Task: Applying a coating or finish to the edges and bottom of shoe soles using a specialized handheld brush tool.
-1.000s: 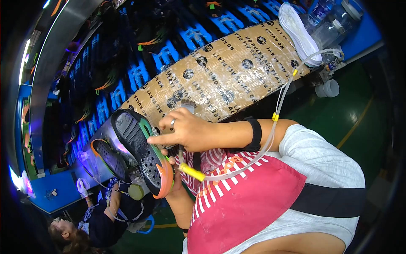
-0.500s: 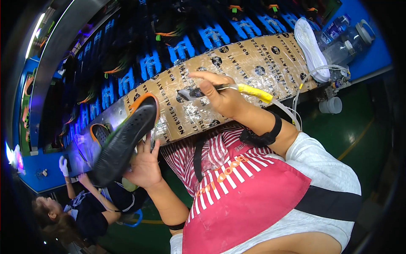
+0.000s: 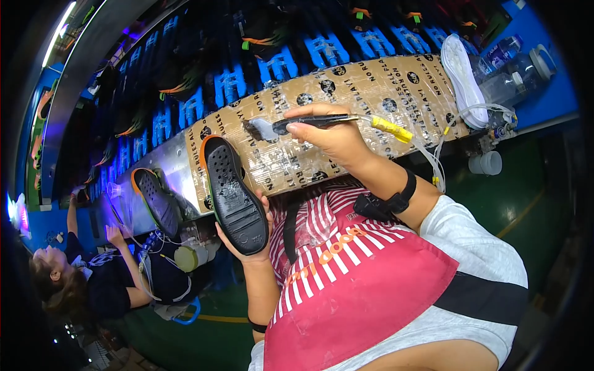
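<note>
My left hand (image 3: 258, 254) grips a black shoe sole (image 3: 234, 191) with an orange and green edge. The sole's hollow inside faces up, with small holes in the forepart and grooves at the heel, and a wet sheen shows on it. Between the thumb and fingers of my right hand (image 3: 337, 141) is a brush (image 3: 318, 120) with a dark handle, fed by a thin tube with a yellow sleeve (image 3: 391, 128). The pale, smeared brush head (image 3: 263, 128) is over the cardboard (image 3: 365, 93), to the right of the sole's toe and apart from it.
Another black sole (image 3: 158, 201) lies on the metal ledge to the left. Beyond the cardboard runs a line of blue holders (image 3: 325, 49). A white sole (image 3: 463, 80) and bottles (image 3: 526, 65) stand at the right end. At lower left, a person (image 3: 105, 278) works.
My left hand has taken hold of the sole, which has swung rightward and turned its inside up. The brush has come down to the left with my right hand. The other sole is now uncovered.
</note>
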Demonstrator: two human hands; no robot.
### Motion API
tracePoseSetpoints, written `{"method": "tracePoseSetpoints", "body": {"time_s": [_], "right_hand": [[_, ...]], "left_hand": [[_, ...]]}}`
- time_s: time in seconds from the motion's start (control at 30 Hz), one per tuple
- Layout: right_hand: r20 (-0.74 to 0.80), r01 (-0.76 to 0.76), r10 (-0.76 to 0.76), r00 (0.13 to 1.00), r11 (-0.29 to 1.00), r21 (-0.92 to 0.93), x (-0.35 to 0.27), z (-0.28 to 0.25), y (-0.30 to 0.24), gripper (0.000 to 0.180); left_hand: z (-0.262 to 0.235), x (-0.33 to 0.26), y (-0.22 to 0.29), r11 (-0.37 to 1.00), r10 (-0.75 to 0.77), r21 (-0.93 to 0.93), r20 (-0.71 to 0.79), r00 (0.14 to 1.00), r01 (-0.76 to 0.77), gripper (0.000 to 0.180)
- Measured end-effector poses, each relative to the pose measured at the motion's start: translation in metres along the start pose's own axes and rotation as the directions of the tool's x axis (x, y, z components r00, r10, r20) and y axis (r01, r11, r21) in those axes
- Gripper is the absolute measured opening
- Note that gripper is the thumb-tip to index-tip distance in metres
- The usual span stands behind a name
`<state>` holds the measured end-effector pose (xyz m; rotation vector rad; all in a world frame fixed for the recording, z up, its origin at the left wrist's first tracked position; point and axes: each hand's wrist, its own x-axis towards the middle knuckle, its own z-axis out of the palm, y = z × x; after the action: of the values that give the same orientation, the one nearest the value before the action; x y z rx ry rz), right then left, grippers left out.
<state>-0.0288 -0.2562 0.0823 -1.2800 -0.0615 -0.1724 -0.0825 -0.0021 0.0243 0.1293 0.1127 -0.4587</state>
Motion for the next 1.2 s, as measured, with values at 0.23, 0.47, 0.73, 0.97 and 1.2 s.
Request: {"method": "tracePoseSetpoints", "body": {"time_s": [0.23, 0.47, 0.73, 0.97, 1.2], "right_hand": [[0.094, 0.080, -0.074, 0.993, 0.994, -0.071, -0.008, 0.015, -0.010, 0.017], [0.191, 0.093, -0.072, 0.979, 0.990, -0.104, -0.014, 0.049, -0.030, 0.019], [0.069, 0.492, -0.522, 0.850, 0.740, -0.459, -0.003, 0.062, -0.001, 0.020], [0.149, 0.608, -0.629, 0.763, 0.620, -0.496, -0.008, 0.083, 0.023, 0.014], [0.090, 0.494, -0.492, 0.866, 0.812, -0.311, -0.015, 0.073, -0.007, 0.017]], "left_hand": [[0.009, 0.008, -0.021, 0.998, 0.024, 0.058, 0.009, 1.000, -0.024, 0.070], [-0.008, 0.014, -0.025, 0.960, 0.023, 0.277, 0.044, 0.999, -0.034, 0.077], [-0.014, 0.020, -0.042, 0.861, 0.326, 0.478, -0.253, 0.911, -0.175, 0.063], [-0.001, 0.008, -0.054, 0.971, -0.090, 0.234, 0.140, 0.986, 0.055, 0.064], [0.000, 0.010, -0.051, 0.895, -0.203, -0.343, 0.258, 0.944, 0.286, 0.062]]}}
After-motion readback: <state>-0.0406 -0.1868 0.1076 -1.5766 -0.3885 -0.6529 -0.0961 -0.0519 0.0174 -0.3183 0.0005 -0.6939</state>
